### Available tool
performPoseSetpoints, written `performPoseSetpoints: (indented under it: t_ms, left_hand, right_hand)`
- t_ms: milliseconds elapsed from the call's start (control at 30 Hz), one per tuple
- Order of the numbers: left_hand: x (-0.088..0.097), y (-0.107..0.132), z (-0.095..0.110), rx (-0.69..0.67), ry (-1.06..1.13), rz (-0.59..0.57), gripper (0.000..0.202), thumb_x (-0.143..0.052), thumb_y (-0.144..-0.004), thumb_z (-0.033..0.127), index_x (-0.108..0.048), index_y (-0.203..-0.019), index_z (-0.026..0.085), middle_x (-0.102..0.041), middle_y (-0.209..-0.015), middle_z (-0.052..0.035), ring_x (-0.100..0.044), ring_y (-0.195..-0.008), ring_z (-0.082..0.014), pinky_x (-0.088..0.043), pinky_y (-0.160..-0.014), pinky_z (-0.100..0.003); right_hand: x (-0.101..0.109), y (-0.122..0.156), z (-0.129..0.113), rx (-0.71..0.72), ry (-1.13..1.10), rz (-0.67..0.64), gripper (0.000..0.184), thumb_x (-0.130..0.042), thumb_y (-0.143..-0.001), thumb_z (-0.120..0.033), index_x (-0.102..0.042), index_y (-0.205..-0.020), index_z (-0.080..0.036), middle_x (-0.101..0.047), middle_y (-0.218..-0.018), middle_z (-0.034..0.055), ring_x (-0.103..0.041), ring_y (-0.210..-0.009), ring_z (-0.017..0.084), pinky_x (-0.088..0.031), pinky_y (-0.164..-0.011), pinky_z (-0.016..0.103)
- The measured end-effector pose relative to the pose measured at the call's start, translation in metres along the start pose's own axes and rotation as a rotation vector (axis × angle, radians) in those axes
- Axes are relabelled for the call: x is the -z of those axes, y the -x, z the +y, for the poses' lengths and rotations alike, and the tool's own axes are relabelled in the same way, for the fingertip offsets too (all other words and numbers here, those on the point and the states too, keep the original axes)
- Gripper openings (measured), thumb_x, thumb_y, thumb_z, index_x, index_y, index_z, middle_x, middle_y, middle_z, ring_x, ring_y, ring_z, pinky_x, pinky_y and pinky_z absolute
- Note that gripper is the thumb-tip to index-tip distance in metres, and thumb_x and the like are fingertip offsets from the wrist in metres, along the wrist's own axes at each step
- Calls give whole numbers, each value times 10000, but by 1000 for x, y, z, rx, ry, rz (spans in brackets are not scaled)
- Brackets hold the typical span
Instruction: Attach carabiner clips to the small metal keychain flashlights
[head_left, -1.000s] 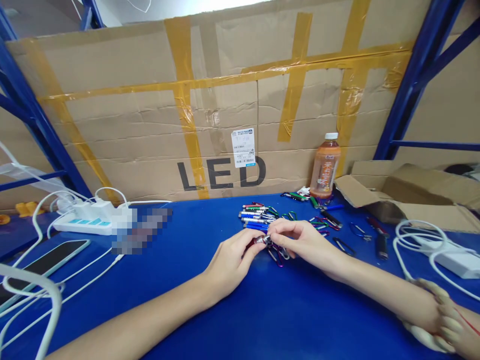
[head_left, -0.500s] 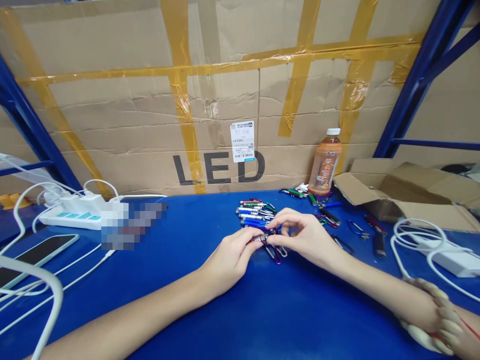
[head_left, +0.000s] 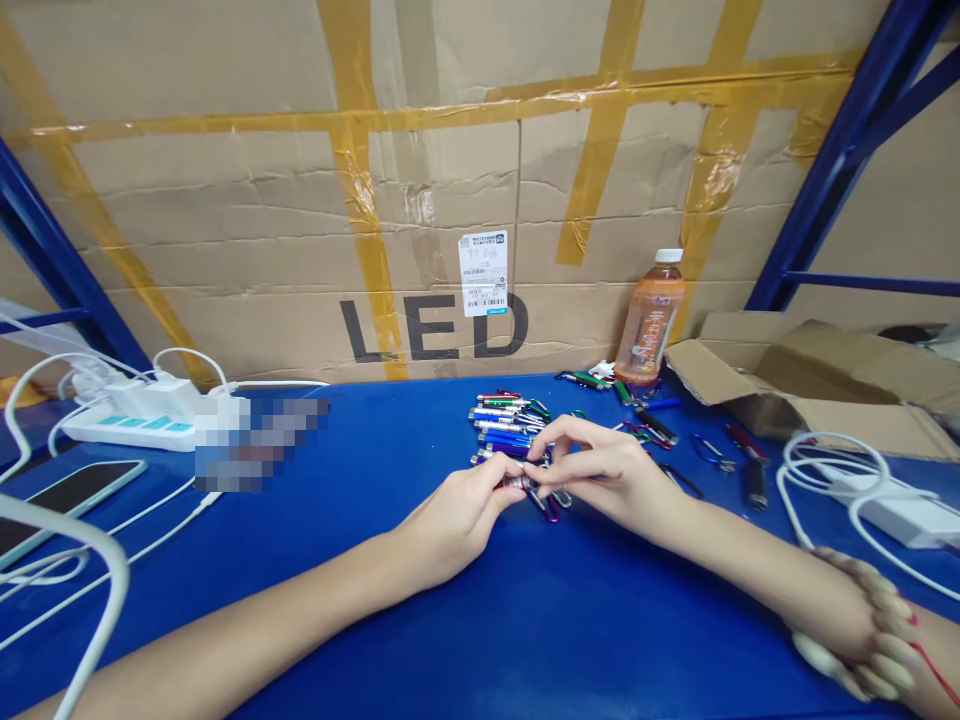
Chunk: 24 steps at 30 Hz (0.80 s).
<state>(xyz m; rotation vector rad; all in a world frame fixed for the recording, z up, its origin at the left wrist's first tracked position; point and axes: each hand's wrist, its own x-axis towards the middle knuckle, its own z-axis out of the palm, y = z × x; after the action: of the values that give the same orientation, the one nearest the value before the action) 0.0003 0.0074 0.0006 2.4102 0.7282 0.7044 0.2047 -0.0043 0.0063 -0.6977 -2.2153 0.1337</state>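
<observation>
Small red-and-silver metal cylinder (head_left: 512, 482), partly hidden by fingers, held just in front of a row of slim metal cylinders (head_left: 501, 438) in blue, silver, green and red, over the blue flat-topped bench (head_left: 480, 620). Left-hand grip (head_left: 450, 518) closed around it, thumb opposite fingers. Right-hand grip (head_left: 619, 475) nearly closed at its right end, fingertips close together; impossible to tell whether pinching it. Purple looped shiny clip (head_left: 553, 516) just below the right fingertips. Farther back, white-capped clear bottle of orange drink (head_left: 649, 322), near an open brown cardboard box (head_left: 862, 415).
</observation>
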Motion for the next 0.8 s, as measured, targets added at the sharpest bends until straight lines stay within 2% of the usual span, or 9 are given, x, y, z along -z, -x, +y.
performPoseSetpoints:
  t_ms: [100,300,433,600,800]
  left_hand:
    - [1,1,0,29,-7,-59,161,-322,-923,230,-468,-982,195,-629,-952,-28,-592,-835,-147,-440,-730,-246]
    - [-1,4,1,18,-25,-63,145,-321,-918,236,-456,-949,195,-612,-917,-37,-575,-805,-149,-430,-714,-247]
    - [-1,4,0,8,-28,-38,141,-337,-913,233,-468,-949,194,-614,-884,-29,-574,-761,-138,-429,-690,-236]
    - [-2,3,-3,-22,-64,8,132,-367,-901,223,-495,-919,199,-634,-936,-38,-592,-848,-155,-446,-742,-251]
    - [-2,2,-4,-70,-111,76,90,-410,-877,199,-477,-818,197,-644,-894,-33,-600,-813,-152,-450,-731,-243]
  right_hand:
    - [-1,1,-3,29,54,9,176,-533,-854,-220,-709,-850,-224,-597,-883,49,-538,-667,80,-428,-569,202]
    - [-2,1,-7,35,86,40,202,-534,-852,-267,-702,-756,-210,-591,-772,55,-550,-704,116,-422,-604,233]
    - [-3,0,-10,-70,47,45,215,-565,-831,-300,-702,-698,-202,-565,-697,45,-533,-665,118,-402,-576,235]
    - [-8,-1,-11,-244,-4,36,269,-637,-753,-404,-682,-601,-186,-513,-623,21,-498,-619,116,-376,-559,237]
    - [-13,1,-10,-335,-42,39,207,-662,-733,-313,-648,-582,-172,-496,-641,9,-468,-620,105,-347,-538,220]
